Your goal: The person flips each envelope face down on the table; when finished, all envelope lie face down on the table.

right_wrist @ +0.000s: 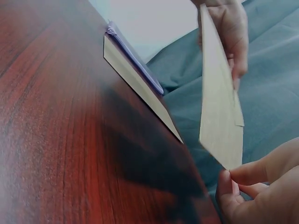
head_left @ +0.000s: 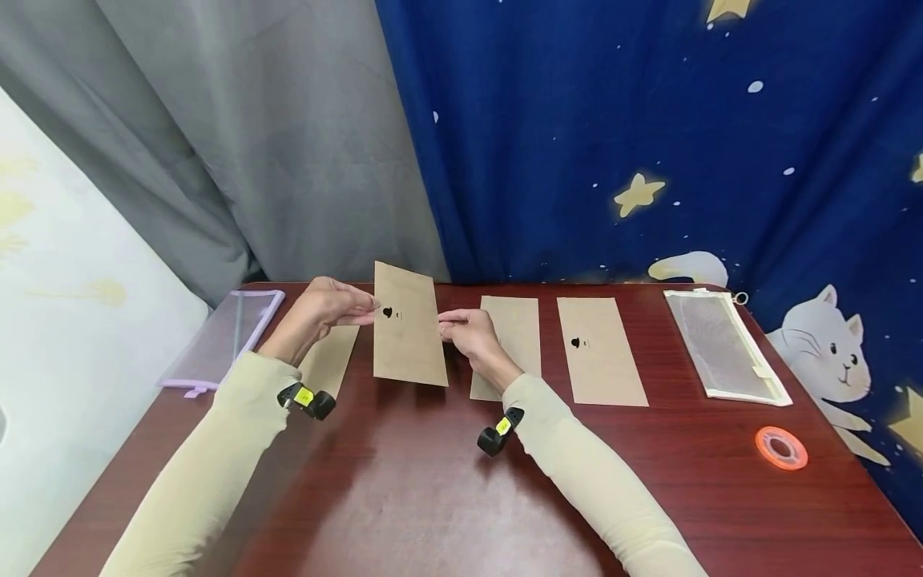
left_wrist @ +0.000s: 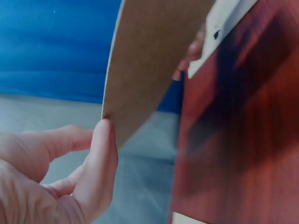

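Note:
Upright above the far part of the table, a brown kraft-paper envelope (head_left: 407, 336) with a small black hat print is held between both hands. My left hand (head_left: 328, 304) pinches its left edge between thumb and fingers. On the opposite edge, my right hand (head_left: 472, 330) has a thumb-and-finger pinch. A folded layer shows on the back of the envelope (right_wrist: 219, 112) in the right wrist view. One similar envelope (head_left: 332, 365) lies behind my left wrist, and another envelope (head_left: 517, 340) is partly covered by my right hand. Further right lies a printed envelope (head_left: 606, 365).
A purple-edged mesh zip pouch (head_left: 205, 353) lies at the table's left edge, a white-edged pouch (head_left: 728, 344) at the right. Near the right edge sits an orange ring-shaped roll (head_left: 796, 458). Curtains (head_left: 288, 144) hang behind the dark red table (head_left: 433, 497).

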Motion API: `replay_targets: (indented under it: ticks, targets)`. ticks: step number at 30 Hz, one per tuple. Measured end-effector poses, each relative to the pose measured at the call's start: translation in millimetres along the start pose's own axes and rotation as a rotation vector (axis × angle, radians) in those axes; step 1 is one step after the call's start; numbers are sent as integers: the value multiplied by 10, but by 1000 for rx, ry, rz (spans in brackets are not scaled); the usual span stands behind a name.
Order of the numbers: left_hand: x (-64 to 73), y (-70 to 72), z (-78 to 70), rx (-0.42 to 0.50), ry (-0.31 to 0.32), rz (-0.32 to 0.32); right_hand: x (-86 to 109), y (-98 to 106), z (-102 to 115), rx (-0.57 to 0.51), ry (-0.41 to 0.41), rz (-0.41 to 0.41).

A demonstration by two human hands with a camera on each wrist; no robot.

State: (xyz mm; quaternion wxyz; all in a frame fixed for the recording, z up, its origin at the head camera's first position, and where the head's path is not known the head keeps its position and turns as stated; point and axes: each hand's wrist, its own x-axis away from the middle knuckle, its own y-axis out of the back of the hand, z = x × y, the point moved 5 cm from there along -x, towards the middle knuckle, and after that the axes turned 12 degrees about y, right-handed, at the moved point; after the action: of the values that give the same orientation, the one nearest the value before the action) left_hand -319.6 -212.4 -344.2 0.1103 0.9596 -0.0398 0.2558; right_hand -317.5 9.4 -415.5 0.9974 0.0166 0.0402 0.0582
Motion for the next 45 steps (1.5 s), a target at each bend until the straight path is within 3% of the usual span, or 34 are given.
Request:
replay_targets:
  ticks: [4,6,8,12,16,19,24,28,31,34,36,42,45]
  targets:
    - [61,-23,-127,-60,-8,-31,3,-35,-11,-12,-19,47]
    - [92,-36,-180,-91,-11,-51,-1,-32,15,42,-5,57]
    - [113,-50,-221,-125,-15,-76,-5,-13,115,183,83,46]
    - [136,-96,-274,-154,-30,-92,88,-51,541,521,353,-2]
    - [151,-131,-306,-162,-72,-98,254,-283,948,665,494,72]
    - [160,-141,-319,-169,-100,-121,323,-469,1087,812,516,109]
    - [170,-190,-334,-179,-120,-162,369,-645,1103,1091,526,89]
    - [189,-235,-366,-179,-160,-205,393,-685,1086,1214,560,65]
    - [200,-265,-367,-126,-184,-202,402,-681,1081,1264,585,27]
    - [156,-263,-299,-27,-166,-163,403,-654,1087,1255,589,-17]
    - [69,-233,-180,69,-114,-113,403,-637,1105,1228,592,-41]
    - [-302,-214,420,365,234,237,393,-633,1186,1160,601,-72]
    - [-383,-267,578,440,289,340,387,-639,1202,1139,586,-69]
